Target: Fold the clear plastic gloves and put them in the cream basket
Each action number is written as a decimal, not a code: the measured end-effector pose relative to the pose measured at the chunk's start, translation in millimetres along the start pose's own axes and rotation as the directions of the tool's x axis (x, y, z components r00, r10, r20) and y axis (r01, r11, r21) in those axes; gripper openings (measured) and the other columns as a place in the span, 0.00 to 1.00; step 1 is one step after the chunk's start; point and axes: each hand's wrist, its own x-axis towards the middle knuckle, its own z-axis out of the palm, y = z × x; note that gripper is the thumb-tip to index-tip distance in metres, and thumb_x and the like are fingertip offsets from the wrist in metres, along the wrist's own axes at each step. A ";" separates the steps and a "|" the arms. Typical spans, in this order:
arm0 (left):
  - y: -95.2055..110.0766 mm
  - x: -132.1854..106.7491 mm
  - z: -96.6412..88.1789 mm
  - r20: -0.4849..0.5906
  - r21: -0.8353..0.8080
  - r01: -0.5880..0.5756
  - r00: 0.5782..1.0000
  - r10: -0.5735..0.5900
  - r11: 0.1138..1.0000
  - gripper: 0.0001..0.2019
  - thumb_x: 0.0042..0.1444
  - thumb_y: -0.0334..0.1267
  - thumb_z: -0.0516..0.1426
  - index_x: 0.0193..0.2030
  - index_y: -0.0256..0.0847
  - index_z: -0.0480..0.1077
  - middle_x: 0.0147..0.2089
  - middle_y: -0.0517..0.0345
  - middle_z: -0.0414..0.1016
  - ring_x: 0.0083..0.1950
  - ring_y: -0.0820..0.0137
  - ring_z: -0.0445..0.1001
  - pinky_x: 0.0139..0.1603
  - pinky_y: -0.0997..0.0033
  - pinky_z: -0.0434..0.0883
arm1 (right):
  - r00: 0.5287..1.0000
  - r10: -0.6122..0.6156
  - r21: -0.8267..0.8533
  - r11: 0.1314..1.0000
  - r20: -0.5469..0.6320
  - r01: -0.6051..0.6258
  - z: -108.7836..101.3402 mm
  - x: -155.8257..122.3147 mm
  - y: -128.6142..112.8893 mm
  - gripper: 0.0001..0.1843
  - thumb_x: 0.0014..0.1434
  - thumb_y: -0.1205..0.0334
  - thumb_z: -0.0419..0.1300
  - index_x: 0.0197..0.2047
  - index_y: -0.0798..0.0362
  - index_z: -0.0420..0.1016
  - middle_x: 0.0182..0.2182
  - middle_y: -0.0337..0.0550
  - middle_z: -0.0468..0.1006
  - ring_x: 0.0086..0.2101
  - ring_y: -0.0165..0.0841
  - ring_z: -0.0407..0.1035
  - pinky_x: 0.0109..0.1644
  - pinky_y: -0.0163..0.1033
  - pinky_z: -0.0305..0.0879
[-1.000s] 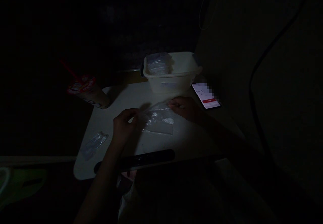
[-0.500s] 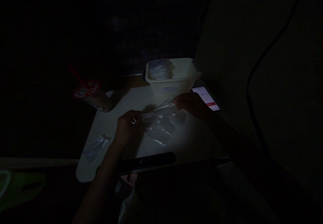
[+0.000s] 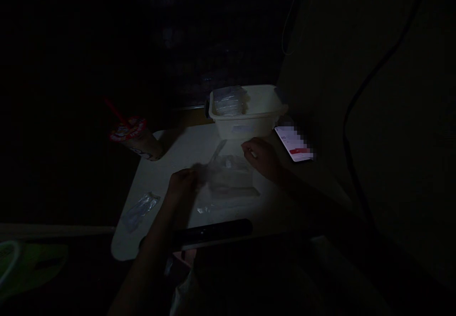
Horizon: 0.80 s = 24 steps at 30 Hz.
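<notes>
My left hand pinches one edge of a clear plastic bag, which is smeared by motion and spread just over the white table. Above the bag's far right side is my right hand, with fingers curled together and no plastic visible between them. Left of my left forearm lies a crumpled clear plastic packet. Beyond the hands stands a white plastic bin, with a stack of clear plastic packets in its left part.
A lidded drink cup with a red straw stands at the table's far left. A lit phone lies right of the bin. Along the near edge of the white table runs a dark bar. The room is very dark.
My right hand has come off the plastic bag and its fingers have curled. The bag has dropped lower and flatter, still in my left hand, which sits slightly lower. The view has shifted slightly.
</notes>
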 end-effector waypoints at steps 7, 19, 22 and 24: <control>-14.2 -44.7 28.5 0.366 0.585 -0.614 0.783 0.503 0.530 0.18 0.53 0.32 0.45 0.51 0.34 0.59 0.53 0.46 0.62 0.54 0.64 0.58 0.51 0.63 0.60 | 0.895 -0.328 0.040 0.942 0.304 0.332 7.9 -65.4 -19.9 0.11 0.52 0.68 0.48 0.37 0.54 0.70 0.37 0.46 0.72 0.39 0.33 0.64 0.44 0.40 0.60; -27.9 -70.8 46.5 0.493 0.775 -0.599 0.773 0.400 0.202 0.22 0.55 0.40 0.44 0.56 0.37 0.51 0.59 0.43 0.49 0.60 0.57 0.46 0.53 0.50 0.53 | 0.993 0.077 -0.408 0.912 0.088 -0.035 9.7 -30.5 35.3 0.15 0.52 0.67 0.46 0.42 0.60 0.66 0.43 0.55 0.68 0.46 0.42 0.60 0.48 0.50 0.54; -28.3 -72.9 49.0 0.490 0.783 -0.593 0.775 0.399 0.191 0.22 0.55 0.40 0.44 0.56 0.37 0.51 0.59 0.43 0.50 0.60 0.56 0.47 0.53 0.50 0.54 | 0.974 -0.100 -0.202 0.969 0.204 0.142 6.0 -42.0 12.6 0.14 0.51 0.71 0.47 0.39 0.57 0.69 0.39 0.51 0.71 0.42 0.36 0.63 0.46 0.42 0.59; -28.5 -73.9 50.9 0.489 0.783 -0.592 0.775 0.400 0.190 0.22 0.55 0.40 0.44 0.56 0.37 0.51 0.59 0.43 0.50 0.59 0.56 0.47 0.53 0.49 0.54 | 0.894 -0.285 -0.063 0.943 0.346 0.325 10.5 -50.3 -6.7 0.15 0.50 0.71 0.47 0.39 0.55 0.69 0.41 0.48 0.71 0.43 0.34 0.62 0.48 0.40 0.58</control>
